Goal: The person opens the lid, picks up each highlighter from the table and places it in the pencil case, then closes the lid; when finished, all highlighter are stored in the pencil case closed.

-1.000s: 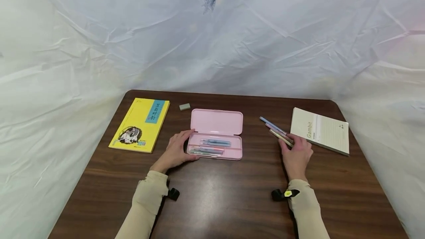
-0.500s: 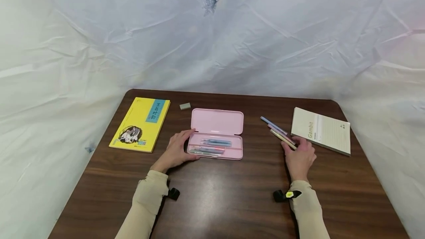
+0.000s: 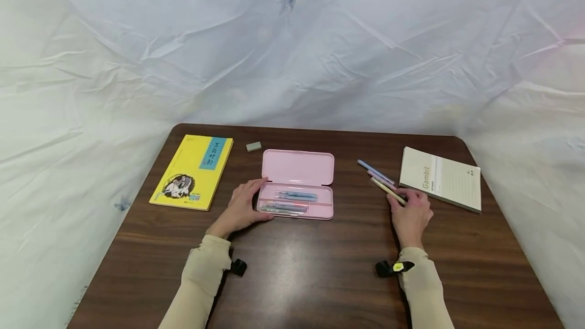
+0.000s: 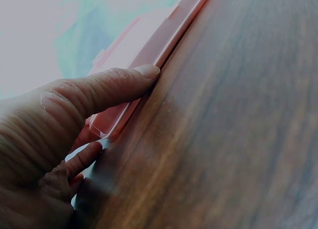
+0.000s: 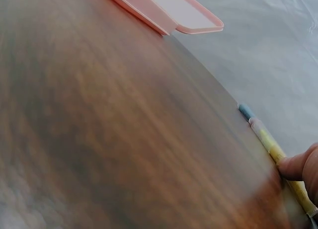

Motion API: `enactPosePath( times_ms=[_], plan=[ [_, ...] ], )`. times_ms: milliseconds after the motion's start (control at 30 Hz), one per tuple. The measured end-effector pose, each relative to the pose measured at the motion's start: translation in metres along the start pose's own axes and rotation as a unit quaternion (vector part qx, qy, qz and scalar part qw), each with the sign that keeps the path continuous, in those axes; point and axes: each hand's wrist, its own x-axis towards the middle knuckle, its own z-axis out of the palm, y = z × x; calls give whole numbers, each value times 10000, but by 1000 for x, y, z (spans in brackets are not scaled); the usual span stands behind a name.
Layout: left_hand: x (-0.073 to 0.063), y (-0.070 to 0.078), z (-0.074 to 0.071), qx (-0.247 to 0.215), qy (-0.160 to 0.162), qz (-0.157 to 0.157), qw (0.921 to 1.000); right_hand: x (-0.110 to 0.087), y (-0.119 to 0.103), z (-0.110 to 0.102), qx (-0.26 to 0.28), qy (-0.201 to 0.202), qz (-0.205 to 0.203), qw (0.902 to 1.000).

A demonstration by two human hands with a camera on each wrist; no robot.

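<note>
Three pens (image 3: 383,180) near the notebook (image 3: 441,179), right hand (image 3: 413,217) pinching the yellow pen (image 3: 386,190), left hand (image 3: 242,207) gripping the open pencil case (image 3: 298,168) at its left end, thumb and forefinger wide apart, all on the worktop (image 3: 320,268).

Left forearm (image 3: 194,283): one, cream-sleeved, angled from near left toward far right. Left hand (image 3: 239,207): left of centre; left thumb (image 4: 117,90) extended rightward on the near side, set widely apart from the fingers (image 3: 249,187), which reach far. Right forearm (image 3: 425,283): one, cream-sleeved, pointing far, slightly left. Right hand (image 3: 410,218): at right; right thumb (image 5: 299,167) and fingertips brought close, pinching.
</note>
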Motion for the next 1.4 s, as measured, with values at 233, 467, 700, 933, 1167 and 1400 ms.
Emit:
enactPosePath(
  times_ms=[233,467,700,933,1167,1400],
  plan=[
    [0,0,1,14,30,31,10000,-1,-3,-2,-3,-50,38,10000],
    [0,1,1,8,-47,-89,9999,0,-2,0,227,-29,51,9997],
    [0,1,0,17,-57,-33,10000,1,-3,2,612,121,0,9981],
    [0,0,0,-4,-51,-2,10000,-5,-16,15,823,252,-460,9952],
    [1,0,0,-12,-21,55,10000,-18,-47,41,1217,215,-1373,9828],
    [1,-1,0,80,26,132,9999,-37,-84,72,1421,-123,-1997,9694]
  ],
)
